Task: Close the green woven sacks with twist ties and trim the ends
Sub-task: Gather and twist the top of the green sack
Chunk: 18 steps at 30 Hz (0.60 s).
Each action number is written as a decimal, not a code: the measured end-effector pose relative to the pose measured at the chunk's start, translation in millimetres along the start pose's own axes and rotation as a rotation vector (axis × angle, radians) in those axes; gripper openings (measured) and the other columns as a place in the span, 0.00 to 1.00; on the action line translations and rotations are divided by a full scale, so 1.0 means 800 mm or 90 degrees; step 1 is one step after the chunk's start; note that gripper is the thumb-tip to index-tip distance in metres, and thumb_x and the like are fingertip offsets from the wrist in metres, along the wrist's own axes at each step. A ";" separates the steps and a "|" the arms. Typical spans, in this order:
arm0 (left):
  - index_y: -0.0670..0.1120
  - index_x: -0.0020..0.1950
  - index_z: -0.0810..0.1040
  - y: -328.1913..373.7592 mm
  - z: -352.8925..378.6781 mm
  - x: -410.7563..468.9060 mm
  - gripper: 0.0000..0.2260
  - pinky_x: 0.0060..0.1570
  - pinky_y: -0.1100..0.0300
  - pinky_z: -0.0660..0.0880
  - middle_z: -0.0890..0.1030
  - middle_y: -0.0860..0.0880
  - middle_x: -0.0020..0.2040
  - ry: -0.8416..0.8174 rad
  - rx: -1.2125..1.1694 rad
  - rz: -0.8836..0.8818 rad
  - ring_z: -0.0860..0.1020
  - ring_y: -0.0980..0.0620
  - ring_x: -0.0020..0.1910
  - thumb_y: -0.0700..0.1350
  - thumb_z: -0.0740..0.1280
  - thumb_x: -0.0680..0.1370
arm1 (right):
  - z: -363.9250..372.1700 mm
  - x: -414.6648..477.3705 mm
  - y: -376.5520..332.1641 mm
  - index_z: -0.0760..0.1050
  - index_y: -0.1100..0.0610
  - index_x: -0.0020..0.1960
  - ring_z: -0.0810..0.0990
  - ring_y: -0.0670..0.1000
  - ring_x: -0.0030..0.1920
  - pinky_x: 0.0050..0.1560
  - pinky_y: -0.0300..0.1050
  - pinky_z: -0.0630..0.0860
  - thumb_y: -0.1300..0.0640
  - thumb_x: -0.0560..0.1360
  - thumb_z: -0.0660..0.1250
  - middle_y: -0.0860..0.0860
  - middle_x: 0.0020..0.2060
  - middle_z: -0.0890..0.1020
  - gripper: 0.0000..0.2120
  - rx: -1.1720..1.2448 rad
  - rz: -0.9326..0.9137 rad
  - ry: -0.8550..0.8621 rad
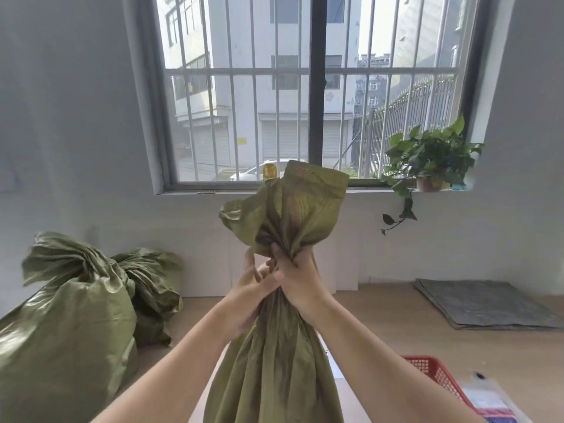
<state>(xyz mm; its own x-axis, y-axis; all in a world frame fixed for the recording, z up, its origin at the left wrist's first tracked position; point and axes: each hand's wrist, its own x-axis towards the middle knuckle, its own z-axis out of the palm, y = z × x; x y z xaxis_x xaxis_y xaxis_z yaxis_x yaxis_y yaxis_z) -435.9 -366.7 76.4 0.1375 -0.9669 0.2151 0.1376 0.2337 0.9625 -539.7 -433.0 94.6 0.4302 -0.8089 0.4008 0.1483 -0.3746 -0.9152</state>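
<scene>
The sack (274,346) stands upright between the forearms. Right hand (297,279) grips its gathered neck; left hand (253,288) wraps just beside it. Loose mouth flares above. No tie visible.

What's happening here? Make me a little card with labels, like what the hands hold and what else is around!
held thing: green sack, neck bunched, top flaring above the hands
left hand: grips the bunched neck
right hand: grips the neck too, against the left hand
twist tie: none visible
floor, left: two more sacks, tops bunched
windowsill: potted plant
floor, right: red basket, grey mat
</scene>
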 end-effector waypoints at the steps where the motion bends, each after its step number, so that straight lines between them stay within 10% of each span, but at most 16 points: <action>1: 0.53 0.78 0.60 -0.006 -0.007 -0.004 0.49 0.68 0.38 0.74 0.80 0.38 0.68 -0.036 0.027 -0.024 0.79 0.38 0.67 0.54 0.84 0.64 | 0.000 0.001 0.000 0.72 0.53 0.69 0.85 0.47 0.54 0.59 0.50 0.82 0.53 0.83 0.65 0.50 0.55 0.84 0.15 0.010 0.009 0.011; 6: 0.37 0.63 0.80 -0.017 -0.008 -0.011 0.23 0.66 0.40 0.77 0.84 0.34 0.57 -0.089 0.175 -0.059 0.83 0.36 0.60 0.34 0.80 0.70 | -0.002 -0.007 -0.005 0.67 0.50 0.67 0.79 0.42 0.56 0.62 0.41 0.74 0.49 0.72 0.79 0.40 0.54 0.79 0.30 -0.057 0.035 -0.073; 14: 0.34 0.51 0.83 -0.048 0.018 -0.002 0.12 0.46 0.54 0.83 0.87 0.39 0.44 0.080 0.272 0.005 0.86 0.45 0.45 0.27 0.76 0.69 | 0.002 -0.007 0.001 0.67 0.53 0.71 0.78 0.49 0.63 0.69 0.47 0.75 0.56 0.67 0.80 0.47 0.59 0.79 0.37 -0.131 0.051 -0.032; 18: 0.33 0.42 0.80 -0.076 0.030 -0.005 0.03 0.36 0.57 0.78 0.84 0.43 0.34 0.111 0.244 0.035 0.83 0.50 0.35 0.30 0.73 0.71 | 0.011 -0.008 0.008 0.75 0.49 0.56 0.78 0.46 0.43 0.46 0.42 0.77 0.54 0.73 0.74 0.43 0.43 0.80 0.14 -0.045 -0.002 0.024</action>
<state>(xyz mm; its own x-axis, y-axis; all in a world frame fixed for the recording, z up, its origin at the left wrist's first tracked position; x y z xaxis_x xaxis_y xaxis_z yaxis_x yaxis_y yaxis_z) -468.4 -379.2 21.0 0.3032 -0.9143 0.2685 -0.2441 0.1978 0.9494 -534.1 -426.1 85.8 0.3963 -0.8231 0.4068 0.0859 -0.4078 -0.9090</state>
